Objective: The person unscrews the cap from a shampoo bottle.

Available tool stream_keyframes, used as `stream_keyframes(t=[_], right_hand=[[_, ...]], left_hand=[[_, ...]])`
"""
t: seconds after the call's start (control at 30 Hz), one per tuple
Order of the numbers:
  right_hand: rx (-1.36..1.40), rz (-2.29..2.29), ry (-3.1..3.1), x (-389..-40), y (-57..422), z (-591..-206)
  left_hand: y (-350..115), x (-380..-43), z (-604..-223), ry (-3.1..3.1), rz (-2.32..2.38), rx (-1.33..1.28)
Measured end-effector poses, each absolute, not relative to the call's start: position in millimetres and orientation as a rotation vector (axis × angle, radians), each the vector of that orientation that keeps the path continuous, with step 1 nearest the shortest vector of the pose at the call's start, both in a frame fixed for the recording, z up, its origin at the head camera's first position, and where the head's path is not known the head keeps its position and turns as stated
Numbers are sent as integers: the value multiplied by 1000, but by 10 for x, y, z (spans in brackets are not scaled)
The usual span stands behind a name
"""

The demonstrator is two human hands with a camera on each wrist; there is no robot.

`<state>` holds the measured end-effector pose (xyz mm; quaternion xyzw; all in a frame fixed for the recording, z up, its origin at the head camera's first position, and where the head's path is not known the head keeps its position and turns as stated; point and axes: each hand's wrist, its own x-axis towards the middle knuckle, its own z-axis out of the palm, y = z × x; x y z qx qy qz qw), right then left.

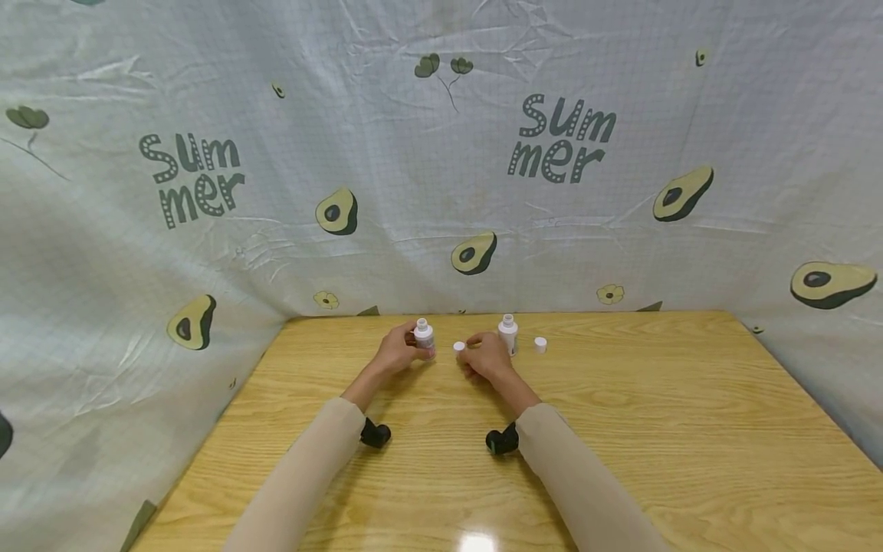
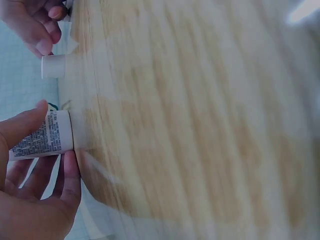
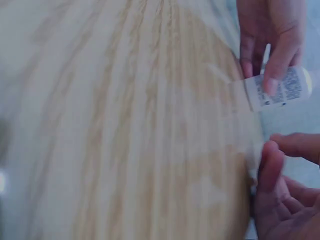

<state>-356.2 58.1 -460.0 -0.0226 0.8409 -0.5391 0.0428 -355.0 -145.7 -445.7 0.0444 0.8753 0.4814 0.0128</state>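
My left hand point(image 1: 398, 351) grips a small white bottle point(image 1: 424, 336) by its sides, thumb on one side and fingers on the other. The bottle stands upright on the table, its narrow neck uncapped and its label point(image 2: 42, 135) closely printed. To its right, my right hand point(image 1: 488, 356) pinches a white cap point(image 1: 459, 347) at its edge with the fingertips. The cap point(image 2: 53, 66) sits low at the tabletop in the left wrist view; in the right wrist view the curled fingers point(image 3: 272, 170) hide it.
A second uncapped white bottle point(image 1: 508, 331) stands just behind my right hand, partly covered by it. Another white cap point(image 1: 541, 344) lies to the right of that bottle. The wooden table point(image 1: 655, 429) ends at a hanging cloth point(image 1: 400, 153) printed with avocados.
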Motion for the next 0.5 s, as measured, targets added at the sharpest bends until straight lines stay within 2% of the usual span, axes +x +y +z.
stream_keyframes(t=[0.27,0.5], right_hand=[[-174,-1427,2563,-3386,777,-4452],[-391,-1165,2623,-3066,1129,-4164]], left_hand=[[-1474,-3527,-4450,2714,1500,99],[-1542,-3371,-4363,2663,1509,82]])
